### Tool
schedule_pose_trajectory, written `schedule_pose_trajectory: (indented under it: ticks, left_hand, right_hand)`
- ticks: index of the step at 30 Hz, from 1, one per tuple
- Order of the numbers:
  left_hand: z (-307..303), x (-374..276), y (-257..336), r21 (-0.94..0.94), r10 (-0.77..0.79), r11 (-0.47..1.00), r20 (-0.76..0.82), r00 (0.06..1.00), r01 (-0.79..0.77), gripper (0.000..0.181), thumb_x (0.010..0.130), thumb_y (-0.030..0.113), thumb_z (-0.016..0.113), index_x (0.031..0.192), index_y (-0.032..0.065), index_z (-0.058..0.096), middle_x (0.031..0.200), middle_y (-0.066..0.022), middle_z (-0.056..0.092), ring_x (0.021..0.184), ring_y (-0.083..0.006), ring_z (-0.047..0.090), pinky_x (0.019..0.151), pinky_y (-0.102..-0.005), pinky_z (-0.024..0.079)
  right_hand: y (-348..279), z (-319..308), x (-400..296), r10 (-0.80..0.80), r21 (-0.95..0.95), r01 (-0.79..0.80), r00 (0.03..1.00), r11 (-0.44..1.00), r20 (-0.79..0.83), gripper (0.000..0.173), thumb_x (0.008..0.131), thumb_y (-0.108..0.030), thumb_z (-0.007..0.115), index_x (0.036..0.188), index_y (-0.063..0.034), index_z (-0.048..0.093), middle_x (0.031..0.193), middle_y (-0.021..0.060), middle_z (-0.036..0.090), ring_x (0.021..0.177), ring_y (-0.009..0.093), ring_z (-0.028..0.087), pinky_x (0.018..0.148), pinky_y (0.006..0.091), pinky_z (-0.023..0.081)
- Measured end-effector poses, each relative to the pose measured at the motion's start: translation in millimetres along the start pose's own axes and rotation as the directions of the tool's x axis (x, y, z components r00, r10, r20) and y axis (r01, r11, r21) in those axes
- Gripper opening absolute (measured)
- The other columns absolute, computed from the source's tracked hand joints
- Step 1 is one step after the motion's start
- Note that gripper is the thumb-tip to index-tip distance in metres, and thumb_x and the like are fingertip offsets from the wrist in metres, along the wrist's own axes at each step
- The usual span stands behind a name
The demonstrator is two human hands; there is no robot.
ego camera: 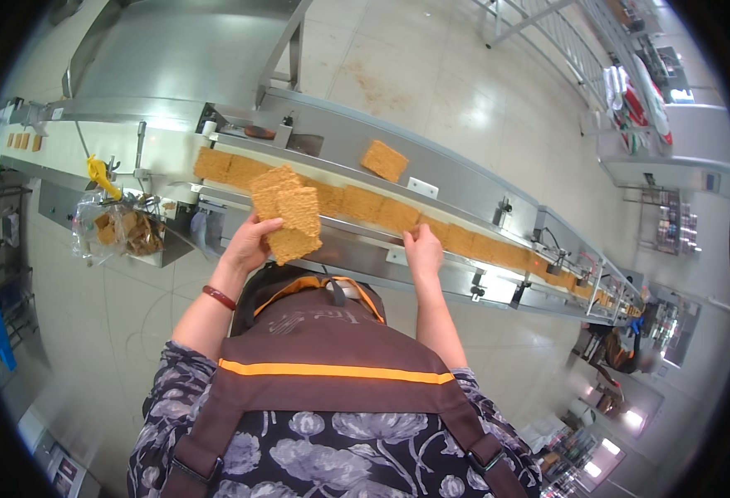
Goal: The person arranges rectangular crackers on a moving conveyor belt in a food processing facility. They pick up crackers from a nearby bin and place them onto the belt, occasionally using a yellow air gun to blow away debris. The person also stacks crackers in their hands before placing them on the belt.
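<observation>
My left hand (251,243) grips several flat, golden-brown crumbly slabs (296,211), probably biscuits or pressed cereal. They overlap in a loose fan above the near side of the conveyor. My right hand (424,250) is at the near edge of the belt, fingers curled and fingertips against the row of slabs (486,249). Whether it pinches one is hidden by the fingers. The slabs lie end to end along the narrow conveyor. One loose slab (384,160) rests on the metal ledge (464,187) beyond the belt.
A clear plastic bag (116,227) of broken pieces sits at left, below a yellow object (100,176). Small bars (25,142) lie on the white belt (60,146) at far left. Sensors (555,264) stand over the line at right. Another person (620,348) is at its far end.
</observation>
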State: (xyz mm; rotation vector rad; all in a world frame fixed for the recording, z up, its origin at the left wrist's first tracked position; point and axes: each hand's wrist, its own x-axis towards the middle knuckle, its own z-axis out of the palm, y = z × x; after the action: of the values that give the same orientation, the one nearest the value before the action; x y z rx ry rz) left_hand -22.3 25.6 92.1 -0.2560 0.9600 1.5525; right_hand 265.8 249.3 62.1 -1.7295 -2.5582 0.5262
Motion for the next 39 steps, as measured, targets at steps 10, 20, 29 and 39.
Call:
schedule_pose_trajectory:
  ticks: [10,20,29,39]
  left_hand:
    - [19,7,-16,-0.02,0.15,0.988,-0.041,0.988,-0.151,0.047,0.086,0.008,0.064,0.128,0.0094,0.044,0.121,-0.0061,0.056,0.11,-0.0212,0.056,0.091,-0.0375,0.048]
    - [-60,-31,9,-0.235,0.295,0.908,-0.228,0.928,-0.347,0.042,0.091,0.009,0.055,0.131,0.0096,0.043,0.124,-0.008,0.055,0.116,-0.0254,0.052,0.099,-0.044,0.043]
    - [-64,-47,39,-0.435,0.191,0.889,0.079,0.978,-0.139,0.054,0.077,0.021,0.057,0.129,0.009,0.049,0.133,-0.0123,0.05,0.123,-0.0307,0.047,0.105,-0.0488,0.036]
    - [-19,-5,33,-0.334,0.148,0.942,0.292,0.945,-0.044,0.052,0.075,0.017,0.056,0.126,0.0067,0.051,0.138,-0.0149,0.046,0.127,-0.0329,0.044,0.106,-0.0509,0.036]
  right_hand:
    - [-158,-5,-15,-0.38,0.386,0.293,0.909,0.874,0.17,0.039,0.081,-0.039,0.068,0.101,-0.005,0.064,0.096,0.0104,0.066,0.093,0.026,0.063,0.08,0.0365,0.049]
    - [-230,44,29,-0.287,0.839,-0.251,0.86,0.482,0.422,0.022,0.092,-0.012,0.055,0.111,-0.0005,0.059,0.081,0.002,0.061,0.068,0.009,0.06,0.06,0.0242,0.048]
    - [-244,78,52,-0.607,0.152,0.595,0.794,0.789,0.042,0.029,0.086,-0.021,0.063,0.111,-0.0053,0.061,0.099,0.0144,0.061,0.08,0.024,0.064,0.066,0.0335,0.052]
    - [-191,24,-2,-0.452,0.748,-0.141,0.719,0.649,0.528,0.022,0.088,-0.02,0.062,0.095,-0.0002,0.057,0.08,0.0034,0.061,0.073,0.01,0.055,0.064,0.0271,0.048]
